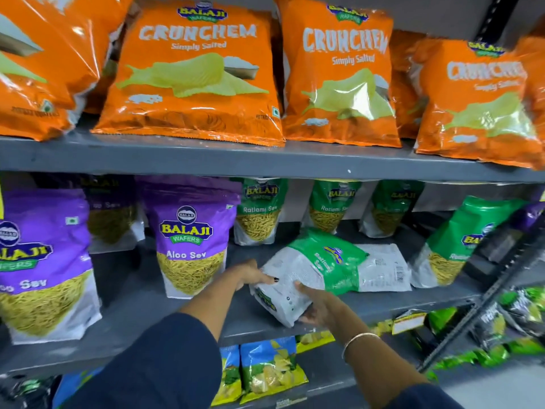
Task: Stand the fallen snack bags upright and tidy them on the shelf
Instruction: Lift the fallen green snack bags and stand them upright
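A green and white Ratlami Sev bag point(306, 270) lies tipped on its side on the grey middle shelf point(165, 317), near the front edge. My left hand point(250, 274) grips its left end and my right hand point(318, 308) holds it from below. Under and behind it lies a second fallen bag point(383, 271), flat with its white back up. To the right a green Ratlami Sev bag point(460, 246) leans to the left. Three more green bags point(261, 212) stand upright at the back of the shelf.
Purple Aloo Sev bags point(191, 240) stand to the left on the same shelf. Orange Crunchem bags point(194, 75) fill the shelf above. Blue and yellow chip bags point(271, 370) sit on the lower shelf. A slanted metal rack point(477, 308) with green packets stands at the right.
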